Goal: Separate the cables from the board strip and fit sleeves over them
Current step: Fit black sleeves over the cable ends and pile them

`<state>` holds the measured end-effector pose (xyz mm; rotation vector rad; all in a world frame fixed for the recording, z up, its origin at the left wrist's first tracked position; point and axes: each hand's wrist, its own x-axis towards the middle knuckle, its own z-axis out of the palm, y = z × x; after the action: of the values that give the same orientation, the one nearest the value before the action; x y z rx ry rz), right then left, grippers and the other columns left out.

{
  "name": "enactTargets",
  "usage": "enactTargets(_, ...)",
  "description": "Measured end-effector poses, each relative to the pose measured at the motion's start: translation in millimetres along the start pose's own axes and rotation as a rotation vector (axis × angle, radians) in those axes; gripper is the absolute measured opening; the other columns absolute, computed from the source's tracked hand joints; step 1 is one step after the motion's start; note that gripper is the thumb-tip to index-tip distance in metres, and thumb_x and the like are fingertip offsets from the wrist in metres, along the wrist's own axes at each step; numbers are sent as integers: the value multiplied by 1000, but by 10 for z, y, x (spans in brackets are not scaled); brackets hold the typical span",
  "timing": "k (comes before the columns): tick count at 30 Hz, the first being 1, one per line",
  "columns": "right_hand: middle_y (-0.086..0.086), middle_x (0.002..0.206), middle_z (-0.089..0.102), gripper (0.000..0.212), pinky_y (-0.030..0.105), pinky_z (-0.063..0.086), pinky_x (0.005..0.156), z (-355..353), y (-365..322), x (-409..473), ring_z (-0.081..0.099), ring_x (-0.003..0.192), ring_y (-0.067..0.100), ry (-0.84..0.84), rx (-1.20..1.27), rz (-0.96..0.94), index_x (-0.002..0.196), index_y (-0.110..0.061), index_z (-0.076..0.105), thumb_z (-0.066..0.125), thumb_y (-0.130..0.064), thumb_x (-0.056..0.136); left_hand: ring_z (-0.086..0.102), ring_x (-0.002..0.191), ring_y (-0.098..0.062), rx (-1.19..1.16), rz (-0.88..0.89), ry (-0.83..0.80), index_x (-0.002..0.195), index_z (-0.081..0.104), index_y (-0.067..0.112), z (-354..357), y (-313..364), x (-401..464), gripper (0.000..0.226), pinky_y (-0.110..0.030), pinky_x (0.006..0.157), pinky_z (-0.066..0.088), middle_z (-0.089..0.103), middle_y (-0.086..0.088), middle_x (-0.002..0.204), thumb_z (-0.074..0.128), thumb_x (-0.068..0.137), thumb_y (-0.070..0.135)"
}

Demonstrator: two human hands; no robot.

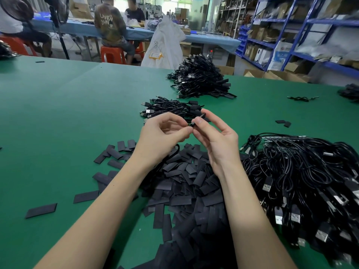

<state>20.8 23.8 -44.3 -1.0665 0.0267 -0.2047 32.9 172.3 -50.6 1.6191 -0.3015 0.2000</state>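
- The green counter [58, 117] fills most of the view, and all the work lies on it.
- At 4 o'clock a big tangle of unsleeved cables [303, 183] lies beside the person's right forearm; whether a board strip still joins them cannot be told.
- At 6 o'clock a heap of flat black sleeves [186, 191] spreads under both forearms, with loose ones scattered toward 8 o'clock.
- At 1 o'clock stands a far pile of cables [200, 80], and near 12 o'clock, just behind the hands, a smaller pile [169, 109].
- The left hand [165, 136] pinches the cable end [191, 124] with curled fingers, near the centre of the view.
- The right hand [213, 136] pinches a sleeve [201, 116] between thumb and forefinger, touching that cable end.
- Risk, as a judgement: the flat sleeve mouth may stay closed and catch on the cable end, so it folds or slips from the pinch.
- The hanging cable runs down behind the left wrist into the heap; it may drag sleeves or snag there.
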Motion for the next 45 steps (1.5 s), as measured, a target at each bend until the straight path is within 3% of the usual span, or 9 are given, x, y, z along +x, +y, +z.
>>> enactTargets(3, 9, 90, 79, 28, 20, 58, 73, -40, -18, 19, 75, 81, 15, 44, 31, 2, 108, -15, 75, 77, 1, 84, 72, 80, -12, 104, -16, -20, 85, 75, 25, -15, -19, 8, 9, -25, 79, 57, 75, 5, 81, 84, 82, 26)
enactTargets(19, 8, 86, 78, 26, 21, 59, 73, -40, 2, 30, 75, 79, 15, 10, -39, 6, 105, -18, 76, 78, -3, 85, 75, 78, -19, 112, -30, -30, 86, 78, 22, 26, -43, -4, 8, -33, 80, 59, 77, -1, 76, 75, 91, 28)
enactTargets(23, 8, 87, 79, 41, 24, 60, 75, -52, 8, 40, 75, 80, 17, 5, -77, -20, 123, -21, 69, 80, -9, 86, 75, 77, -15, 123, -30, -61, 85, 76, 26, 17, -59, 7, 9, -35, 83, 58, 77, 1, 77, 74, 91, 33)
enactTargets(26, 5, 91, 79, 51, 27, 61, 76, -106, -25, 55, 77, 89, 25, -6, -96, 3, 134, -24, 60, 80, -20, 87, 73, 72, -13, 144, -26, -54, 85, 75, 29, 11, -62, 7, 9, -33, 76, 56, 74, 0, 70, 72, 91, 35)
enactTargets(30, 3, 97, 79, 29, 26, 61, 68, -198, -95, 71, 77, 88, 24, 84, -119, 40, 123, -22, 61, 66, -36, 98, 75, 69, -21, 127, -40, -5, 83, 72, 25, 11, -22, 23, 12, -20, 59, 49, 60, -12, 64, 70, 94, 28)
enactTargets(34, 0, 93, 80, 24, 25, 61, 64, -285, -130, 97, 76, 79, 18, 172, -138, 90, 122, -20, 60, 56, -35, 104, 72, 59, -21, 143, -1, 26, 85, 70, 22, -1, 84, 66, 11, -19, 52, 49, 56, -8, 68, 69, 96, 26)
enactTargets(38, -1, 90, 80, 22, 23, 60, 62, -310, -127, 104, 74, 72, 13, 170, -145, 119, 119, -19, 63, 55, -33, 104, 54, 51, -2, 418, 139, 29, 81, 70, 28, 47, 158, 332, 12, -15, 57, 43, 59, 10, 61, 68, 93, 32)
enactTargets(41, -2, 89, 80, 20, 22, 59, 60, -293, -127, 106, 73, 69, 11, 147, -149, 134, 115, -19, 65, 54, -33, 104, 56, 63, 2, 691, 275, -1, 83, 70, 30, 147, 183, 688, 10, -15, 62, 43, 64, 12, 70, 68, 92, 33)
enactTargets(45, -3, 88, 80, 19, 21, 58, 60, -300, -127, 115, 72, 67, 10, 114, -170, 138, 111, -19, 66, 55, -32, 104, 64, 90, -25, 1019, 411, -18, 97, 71, 24, 272, 32, 1193, 13, -35, 72, 50, 70, -1, 94, 63, 95, 34)
